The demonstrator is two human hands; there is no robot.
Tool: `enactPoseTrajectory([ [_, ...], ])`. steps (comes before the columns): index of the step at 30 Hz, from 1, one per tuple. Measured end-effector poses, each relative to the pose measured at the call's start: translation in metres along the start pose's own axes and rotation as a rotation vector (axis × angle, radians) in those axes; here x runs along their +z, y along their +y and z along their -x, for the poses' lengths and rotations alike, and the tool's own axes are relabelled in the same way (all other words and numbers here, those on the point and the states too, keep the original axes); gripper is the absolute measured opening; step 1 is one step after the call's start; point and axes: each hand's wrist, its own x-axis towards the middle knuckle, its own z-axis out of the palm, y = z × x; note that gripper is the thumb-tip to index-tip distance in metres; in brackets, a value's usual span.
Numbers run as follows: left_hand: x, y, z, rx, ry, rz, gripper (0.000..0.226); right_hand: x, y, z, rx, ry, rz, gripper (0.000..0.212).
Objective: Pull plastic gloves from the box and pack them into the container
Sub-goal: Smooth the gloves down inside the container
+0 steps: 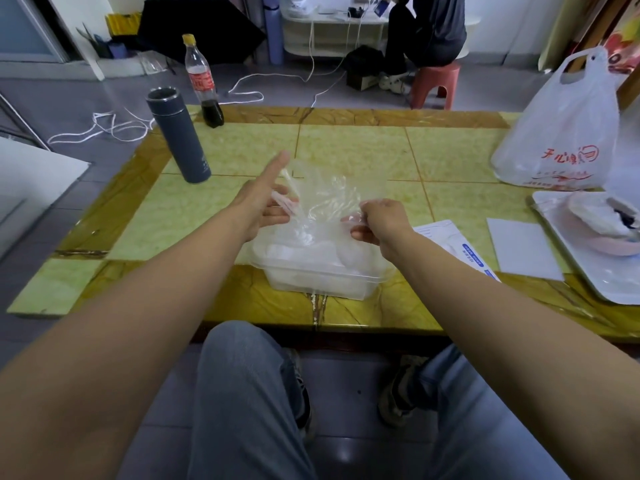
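Both left hand (265, 204) and right hand (382, 220) pinch one glove (329, 199) stretched between them.

Grey flask (183, 143) beside cola bottle (202, 81) (nearly empty); white bag (561, 140) right

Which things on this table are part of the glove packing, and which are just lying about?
Job: plastic glove, held by left hand and right hand; clear container below it.
Lying about: grey flask, cola bottle, white carrier bag, white tray.

Soft even daylight, wide-angle bending at edges
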Motion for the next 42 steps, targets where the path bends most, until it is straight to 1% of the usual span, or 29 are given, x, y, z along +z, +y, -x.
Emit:
enactPoseTrajectory([
  [2, 0.005, -0.008, -0.004, -0.016, 0.015, -0.113, 0.065, 0.003, 0.004, 0.002, -0.001, -0.01, 0.049, 0.022],
  [3, 0.01, -0.015, -0.007, -0.008, 0.032, -0.153, 0.053, 0.004, 0.006, 0.002, -0.008, -0.023, 0.082, 0.021],
  [5, 0.022, -0.027, -0.011, 0.067, 0.098, -0.261, 0.016, 0.004, 0.01, 0.001, -0.015, -0.031, 0.126, 0.021],
  [6, 0.027, -0.031, -0.011, 0.122, 0.138, -0.367, 0.013, 0.003, 0.011, -0.001, -0.013, -0.035, 0.143, 0.022],
  [7, 0.031, -0.034, -0.013, 0.177, 0.171, -0.5, 0.018, 0.0, 0.011, -0.002, -0.021, -0.032, 0.167, 0.02],
  [9, 0.034, -0.038, -0.014, 0.263, 0.245, -0.734, 0.021, -0.005, 0.007, -0.007, -0.085, -0.03, 0.238, 0.004],
  [11, 0.033, -0.042, -0.018, 0.348, 0.289, -0.865, 0.021, -0.013, 0.002, -0.013, -0.167, 0.003, 0.384, 0.041],
  [12, 0.033, -0.044, -0.019, 0.383, 0.299, -0.92, 0.02, -0.016, -0.001, -0.013, -0.24, 0.057, 0.465, 0.054],
  [13, 0.033, -0.046, -0.021, 0.414, 0.297, -0.976, 0.02, -0.017, -0.005, -0.012, -0.342, 0.127, 0.523, 0.058],
  [14, 0.034, -0.047, -0.021, 0.429, 0.29, -1.028, 0.02, -0.016, -0.009, -0.011, -0.469, 0.188, 0.546, 0.054],
  [15, 0.035, -0.049, -0.022, 0.435, 0.284, -1.073, 0.02, -0.014, -0.012, -0.009, -0.59, 0.222, 0.531, 0.045],
  [16, 0.037, -0.05, -0.022, 0.429, 0.283, -1.11, 0.02, -0.01, -0.014, -0.009, -0.657, 0.208, 0.497, 0.033],
  [17, 0.04, -0.051, -0.022, 0.423, 0.285, -1.137, 0.023, -0.005, -0.017, -0.006, -0.662, 0.143, 0.484, 0.023],
  [18, 0.041, -0.053, -0.024, 0.412, 0.282, -1.156, 0.027, 0.002, -0.016, -0.006, -0.619, 0.049, 0.504, 0.015],
  [19, 0.044, -0.054, -0.025, 0.407, 0.278, -1.174, 0.029, 0.008, -0.013, -0.006, -0.535, -0.056, 0.56, 0.012],
  [21, 0.047, -0.055, -0.027, 0.4, 0.258, -1.231, 0.03, 0.019, -0.005, -0.01, -0.334, -0.219, 0.677, 0.014],
  [24, 0.048, -0.057, -0.03, 0.396, 0.215, -1.294, 0.027, 0.026, 0.014, -0.023, -0.138, -0.287, 0.836, 0.011],
  [25, 0.047, -0.058, -0.033, 0.379, 0.194, -1.302, 0.026, 0.026, 0.019, -0.028, -0.084, -0.307, 0.895, 0.014],
  [27, 0.045, -0.062, -0.039, 0.316, 0.156, -1.308, 0.027, 0.026, 0.026, -0.035, 0.019, -0.352, 0.963, 0.029],
  [29, 0.044, -0.062, -0.047, 0.238, 0.101, -1.28, 0.029, 0.025, 0.03, -0.039, 0.074, -0.375, 0.982, 0.036],
  [31, 0.042, -0.058, -0.05, 0.178, 0.035, -1.244, 0.036, 0.025, 0.032, -0.041, 0.111, -0.42, 1.026, 0.037],
  [33, 0.04, -0.049, -0.047, 0.168, -0.008, -1.279, 0.045, 0.025, 0.034, -0.043, 0.136, -0.449, 1.052, 0.037],
  [34, 0.04, -0.044, -0.042, 0.207, 0.005, -1.328, 0.046, 0.025, 0.035, -0.044, 0.151, -0.44, 1.037, 0.037],
  [35, 0.041, -0.038, -0.037, 0.289, 0.051, -1.382, 0.044, 0.025, 0.037, -0.046, 0.157, -0.432, 1.027, 0.038],
  [37, 0.047, -0.026, -0.025, 0.521, 0.177, -1.455, 0.037, 0.027, 0.04, -0.05, 0.165, -0.421, 1.025, 0.042],
  [38, 0.053, -0.021, -0.021, 0.628, 0.215, -1.468, 0.035, 0.028, 0.042, -0.051, 0.17, -0.422, 1.022, 0.044],
  [39, 0.059, -0.018, -0.02, 0.694, 0.221, -1.463, 0.032, 0.029, 0.043, -0.051, 0.173, -0.419, 1.024, 0.047],
  [40, 0.065, -0.017, -0.02, 0.709, 0.2, -1.462, 0.029, 0.03, 0.043, -0.052, 0.173, -0.415, 1.032, 0.052],
  [42, 0.072, -0.02, -0.024, 0.625, 0.12, -1.487, 0.022, 0.029, 0.043, -0.053, 0.173, -0.412, 1.056, 0.06],
])
